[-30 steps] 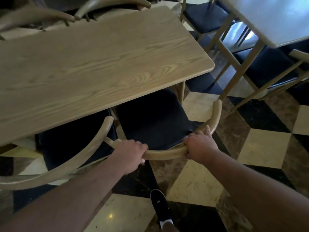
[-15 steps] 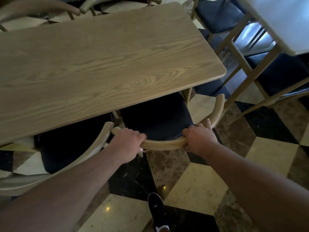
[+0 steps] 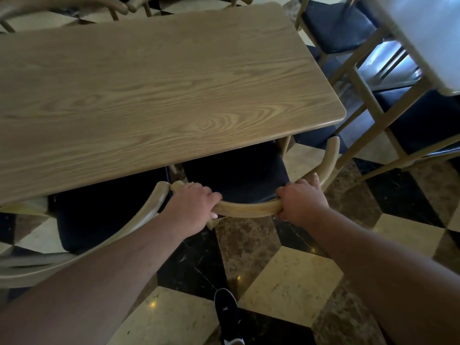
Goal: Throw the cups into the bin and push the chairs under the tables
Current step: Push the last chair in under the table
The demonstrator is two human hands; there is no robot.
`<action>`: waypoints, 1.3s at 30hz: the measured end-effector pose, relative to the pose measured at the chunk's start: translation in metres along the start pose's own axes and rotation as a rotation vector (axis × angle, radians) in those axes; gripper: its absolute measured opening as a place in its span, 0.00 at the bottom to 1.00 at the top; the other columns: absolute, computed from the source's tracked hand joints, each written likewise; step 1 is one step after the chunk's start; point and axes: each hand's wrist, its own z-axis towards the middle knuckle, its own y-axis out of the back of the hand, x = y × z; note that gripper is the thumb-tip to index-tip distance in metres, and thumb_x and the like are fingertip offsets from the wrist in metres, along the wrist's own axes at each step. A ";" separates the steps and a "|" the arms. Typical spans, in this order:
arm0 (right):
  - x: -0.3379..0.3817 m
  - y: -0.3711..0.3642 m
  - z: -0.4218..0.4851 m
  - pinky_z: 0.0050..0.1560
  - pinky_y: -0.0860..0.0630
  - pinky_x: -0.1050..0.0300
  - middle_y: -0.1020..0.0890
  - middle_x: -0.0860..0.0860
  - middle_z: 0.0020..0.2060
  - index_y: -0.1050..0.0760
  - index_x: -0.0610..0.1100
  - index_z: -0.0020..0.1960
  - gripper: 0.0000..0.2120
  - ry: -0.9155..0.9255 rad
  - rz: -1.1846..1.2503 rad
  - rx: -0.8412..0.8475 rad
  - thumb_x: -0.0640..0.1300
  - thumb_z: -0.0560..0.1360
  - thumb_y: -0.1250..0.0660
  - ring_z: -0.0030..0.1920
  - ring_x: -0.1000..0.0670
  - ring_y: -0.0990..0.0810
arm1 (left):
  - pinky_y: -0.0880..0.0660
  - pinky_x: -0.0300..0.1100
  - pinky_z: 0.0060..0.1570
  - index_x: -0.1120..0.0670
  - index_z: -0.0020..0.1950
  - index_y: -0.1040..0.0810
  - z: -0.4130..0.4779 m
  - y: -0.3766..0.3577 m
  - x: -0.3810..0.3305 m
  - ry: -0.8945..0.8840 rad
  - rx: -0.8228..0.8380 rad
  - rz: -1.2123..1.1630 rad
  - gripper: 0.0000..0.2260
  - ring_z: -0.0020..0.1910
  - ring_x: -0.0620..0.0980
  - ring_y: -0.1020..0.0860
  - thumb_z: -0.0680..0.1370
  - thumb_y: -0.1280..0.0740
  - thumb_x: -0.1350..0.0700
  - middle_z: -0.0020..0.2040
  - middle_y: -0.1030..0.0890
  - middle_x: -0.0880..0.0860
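Floor (image 3: 293,282): polished stone tiles in a cube-like pattern of black, cream and mottled brown; small glints of light on the cream and brown tiles. Table (image 3: 161,88): pale wood, strong grain, rounded corners, fills upper left of view. Second table (image 3: 430,38) at upper right, top washed pale by bright light, slim wooden legs and rails below. Bluish reflection on the floor beneath it. Overall lighting dim; brightest toward the upper right. No walls or windows in view.

Chair (image 3: 236,175) tucked under table (image 3: 149,95), second chair (image 3: 104,215) left.
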 end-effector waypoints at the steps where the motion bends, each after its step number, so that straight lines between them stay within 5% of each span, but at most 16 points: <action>1: 0.001 0.000 -0.001 0.77 0.49 0.23 0.20 0.52 0.60 0.24 0.55 0.67 0.19 0.000 -0.007 0.003 0.59 0.79 0.30 0.68 0.42 0.25 | 0.30 0.53 0.68 0.48 0.71 0.24 -0.003 0.000 0.003 0.035 -0.019 -0.003 0.22 0.64 0.53 0.24 0.80 0.32 0.39 0.62 0.21 0.50; 4: 0.011 0.005 0.000 0.78 0.47 0.27 0.20 0.53 0.60 0.25 0.55 0.66 0.21 0.036 -0.005 0.027 0.63 0.78 0.31 0.67 0.43 0.24 | 0.33 0.60 0.75 0.53 0.76 0.29 -0.026 -0.001 0.027 0.197 -0.089 -0.012 0.33 0.74 0.58 0.30 0.75 0.24 0.43 0.76 0.28 0.56; 6: 0.029 0.011 0.002 0.75 0.37 0.34 0.20 0.53 0.56 0.26 0.56 0.63 0.19 0.097 0.040 0.043 0.64 0.76 0.31 0.61 0.45 0.22 | 0.30 0.62 0.71 0.53 0.80 0.34 -0.051 -0.007 0.051 0.314 -0.100 -0.055 0.39 0.73 0.61 0.28 0.74 0.22 0.45 0.77 0.30 0.59; 8: 0.056 0.015 0.005 0.60 0.25 0.43 0.21 0.54 0.49 0.27 0.55 0.59 0.15 0.171 0.105 0.047 0.62 0.78 0.31 0.52 0.47 0.21 | 0.22 0.56 0.56 0.47 0.84 0.45 -0.076 -0.013 0.069 0.394 -0.047 -0.127 0.41 0.62 0.59 0.22 0.77 0.27 0.44 0.73 0.28 0.57; 11: 0.104 0.016 0.016 0.42 0.23 0.48 0.23 0.54 0.43 0.31 0.53 0.60 0.14 0.237 0.200 0.012 0.59 0.81 0.32 0.42 0.49 0.21 | 0.28 0.44 0.35 0.39 0.85 0.60 -0.098 -0.016 0.074 0.447 0.018 -0.177 0.39 0.39 0.48 0.24 0.83 0.35 0.43 0.62 0.23 0.53; 14: 0.132 0.016 0.027 0.40 0.18 0.45 0.22 0.54 0.40 0.34 0.53 0.61 0.14 0.249 0.233 -0.029 0.57 0.82 0.33 0.38 0.48 0.20 | 0.29 0.43 0.31 0.44 0.83 0.48 -0.110 -0.020 0.074 0.560 0.003 -0.175 0.32 0.34 0.47 0.24 0.83 0.40 0.37 0.47 0.20 0.48; 17: 0.136 0.016 0.032 0.41 0.17 0.44 0.21 0.54 0.39 0.33 0.54 0.61 0.14 0.254 0.222 -0.049 0.58 0.82 0.34 0.37 0.49 0.20 | 0.31 0.43 0.28 0.49 0.63 0.31 -0.114 -0.018 0.079 0.631 0.082 -0.262 0.20 0.32 0.46 0.22 0.82 0.40 0.34 0.39 0.22 0.46; 19: 0.137 0.016 0.031 0.41 0.17 0.44 0.21 0.55 0.39 0.33 0.54 0.60 0.13 0.249 0.216 -0.065 0.59 0.82 0.35 0.36 0.50 0.20 | 0.30 0.43 0.28 0.48 0.57 0.32 -0.116 -0.016 0.082 0.619 0.131 -0.308 0.17 0.33 0.46 0.22 0.83 0.40 0.35 0.39 0.23 0.47; 28: 0.148 0.023 0.030 0.37 0.21 0.50 0.22 0.54 0.37 0.32 0.53 0.59 0.11 0.234 0.228 -0.065 0.57 0.83 0.34 0.34 0.52 0.22 | 0.29 0.39 0.28 0.49 0.63 0.33 -0.146 -0.025 0.072 0.460 0.131 -0.188 0.18 0.31 0.43 0.24 0.84 0.42 0.36 0.38 0.25 0.46; 35: 0.146 0.029 0.045 0.39 0.20 0.50 0.22 0.54 0.39 0.33 0.52 0.60 0.13 0.281 0.218 -0.029 0.57 0.82 0.34 0.36 0.53 0.21 | 0.33 0.36 0.25 0.47 0.56 0.33 -0.118 -0.024 0.081 0.463 0.072 -0.233 0.14 0.28 0.43 0.24 0.83 0.39 0.37 0.35 0.24 0.46; 39: 0.142 0.025 0.051 0.34 0.24 0.54 0.22 0.55 0.38 0.33 0.54 0.58 0.11 0.314 0.219 -0.028 0.57 0.82 0.35 0.35 0.53 0.21 | 0.32 0.36 0.26 0.48 0.63 0.31 -0.119 -0.030 0.084 0.449 0.060 -0.256 0.18 0.28 0.42 0.25 0.83 0.40 0.36 0.35 0.24 0.45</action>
